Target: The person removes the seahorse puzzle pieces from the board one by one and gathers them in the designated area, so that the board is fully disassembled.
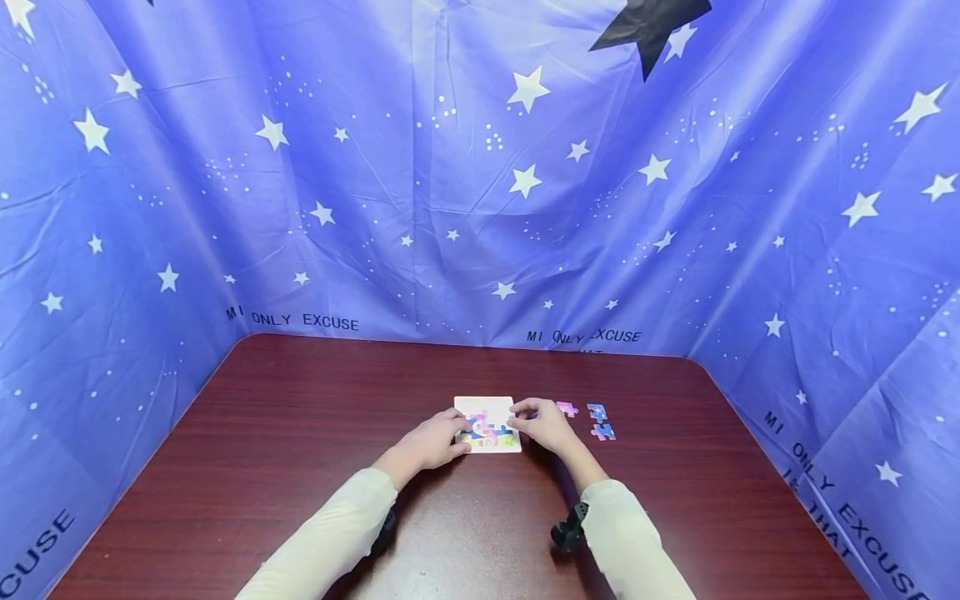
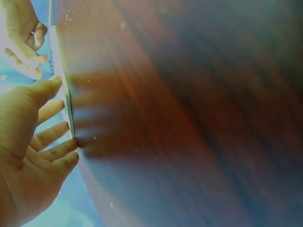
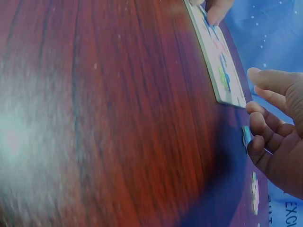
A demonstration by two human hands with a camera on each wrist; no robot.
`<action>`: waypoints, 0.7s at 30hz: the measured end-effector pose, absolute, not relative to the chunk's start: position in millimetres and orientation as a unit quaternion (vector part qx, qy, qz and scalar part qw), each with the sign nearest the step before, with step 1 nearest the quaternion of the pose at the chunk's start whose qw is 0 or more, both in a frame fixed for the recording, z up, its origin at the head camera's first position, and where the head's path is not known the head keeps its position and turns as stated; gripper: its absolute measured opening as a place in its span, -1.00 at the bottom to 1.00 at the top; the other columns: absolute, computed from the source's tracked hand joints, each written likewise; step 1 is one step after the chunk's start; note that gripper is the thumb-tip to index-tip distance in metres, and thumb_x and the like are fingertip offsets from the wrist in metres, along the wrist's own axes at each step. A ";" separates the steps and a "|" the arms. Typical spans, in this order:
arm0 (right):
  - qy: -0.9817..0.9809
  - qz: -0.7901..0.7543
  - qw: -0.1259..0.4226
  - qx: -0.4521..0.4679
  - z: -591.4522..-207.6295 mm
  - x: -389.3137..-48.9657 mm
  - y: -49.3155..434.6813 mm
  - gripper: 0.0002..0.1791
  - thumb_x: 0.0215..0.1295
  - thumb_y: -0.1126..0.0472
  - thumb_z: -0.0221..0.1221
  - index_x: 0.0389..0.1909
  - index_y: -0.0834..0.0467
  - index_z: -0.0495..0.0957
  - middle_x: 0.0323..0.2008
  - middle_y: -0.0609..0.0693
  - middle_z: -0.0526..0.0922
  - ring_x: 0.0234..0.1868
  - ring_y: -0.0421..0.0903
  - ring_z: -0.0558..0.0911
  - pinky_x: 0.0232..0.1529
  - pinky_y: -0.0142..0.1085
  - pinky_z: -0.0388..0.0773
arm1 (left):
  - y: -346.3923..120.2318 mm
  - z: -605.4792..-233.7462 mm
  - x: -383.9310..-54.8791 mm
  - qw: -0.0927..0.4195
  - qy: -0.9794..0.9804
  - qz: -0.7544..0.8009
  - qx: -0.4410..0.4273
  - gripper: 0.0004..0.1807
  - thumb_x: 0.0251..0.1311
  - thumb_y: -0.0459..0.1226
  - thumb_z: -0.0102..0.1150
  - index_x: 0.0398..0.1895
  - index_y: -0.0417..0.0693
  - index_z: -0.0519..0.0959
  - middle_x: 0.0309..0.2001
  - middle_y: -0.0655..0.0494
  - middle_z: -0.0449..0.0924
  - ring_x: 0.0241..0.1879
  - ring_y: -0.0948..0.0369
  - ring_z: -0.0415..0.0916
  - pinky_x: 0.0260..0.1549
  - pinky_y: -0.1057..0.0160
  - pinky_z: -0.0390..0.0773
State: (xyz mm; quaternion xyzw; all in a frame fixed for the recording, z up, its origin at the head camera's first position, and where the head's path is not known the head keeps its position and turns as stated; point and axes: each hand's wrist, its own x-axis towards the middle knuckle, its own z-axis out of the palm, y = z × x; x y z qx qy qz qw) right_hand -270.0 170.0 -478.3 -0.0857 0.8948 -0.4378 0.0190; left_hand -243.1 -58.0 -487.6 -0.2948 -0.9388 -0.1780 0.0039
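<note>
A small white-framed jigsaw puzzle board [image 1: 487, 403] lies on the table, with pink, blue and yellow pieces in its lower part. My left hand [image 1: 435, 442] rests at the board's left edge. In the left wrist view the left hand's fingers [image 2: 52, 137] are fairly straight and spread along the edge. My right hand [image 1: 546, 425] is over the board's right edge, fingers bent. No piece shows between thumb and fingertips in the right wrist view, where the right hand [image 3: 279, 123] hovers beside the board [image 3: 215, 61]. Its fingertips are partly hidden in the head view.
Right of the right hand lie loose jigsaw pieces: a pink one [image 1: 567, 409], a blue one [image 1: 597, 412] and another blue one [image 1: 603, 432]. The dark red wooden table [image 1: 315, 400] is bordered by a blue star-printed curtain [image 1: 420, 208] at the back and sides.
</note>
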 end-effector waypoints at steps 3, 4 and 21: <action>0.898 -0.429 0.021 -0.095 -476.6 -269.8 164.8 -0.78 0.03 0.27 0.31 -0.26 0.23 0.64 -0.49 -0.01 0.56 -0.52 -0.21 0.44 -0.51 -0.40 0.39 | -57.2 -486.0 -243.4 0.005 -0.938 -0.179 -0.298 -0.66 0.18 -0.14 0.19 -0.05 -0.15 0.57 -0.02 -0.01 0.49 -0.05 0.11 0.48 0.04 0.17 0.47; 0.900 -0.425 0.021 -0.098 -476.5 -270.0 163.0 -0.78 0.03 0.27 0.31 -0.26 0.22 0.64 -0.49 -0.01 0.57 -0.50 -0.21 0.44 -0.50 -0.40 0.39 | -57.0 -485.5 -243.5 0.002 -0.938 -0.181 -0.296 -0.66 0.18 -0.14 0.19 -0.05 -0.15 0.57 -0.02 -0.02 0.49 -0.06 0.11 0.49 0.03 0.16 0.47; 0.910 -0.393 0.040 -0.126 -479.5 -276.8 145.2 -0.68 -0.06 0.24 0.38 -0.22 0.23 0.63 -0.51 -0.04 0.54 -0.48 -0.21 0.43 -0.41 -0.39 0.39 | -55.2 -481.8 -245.1 -0.006 -0.941 -0.178 -0.289 -0.69 0.15 -0.17 0.21 -0.11 -0.15 0.59 -0.10 0.03 0.50 -0.19 0.17 0.47 -0.07 0.20 0.50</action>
